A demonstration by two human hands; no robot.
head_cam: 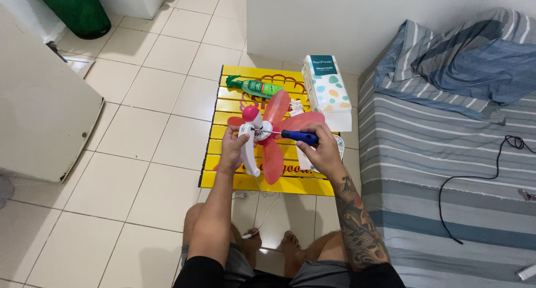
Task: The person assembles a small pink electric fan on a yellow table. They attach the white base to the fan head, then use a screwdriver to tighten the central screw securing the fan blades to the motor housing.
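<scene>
I saw the left hand [230, 148] clenched around the white handle of a small fan [262, 134] with pink blades, held above the yellow slatted table [223, 179]. The right hand [321, 151] grasped a blue-handled screwdriver [290, 134], its tip set at the fan's hub (a screw, I judged, though too small to see). The blades were on, so the work looked only begun. A green bottle [255, 87] and tissue box [326, 84] stood behind.
</scene>
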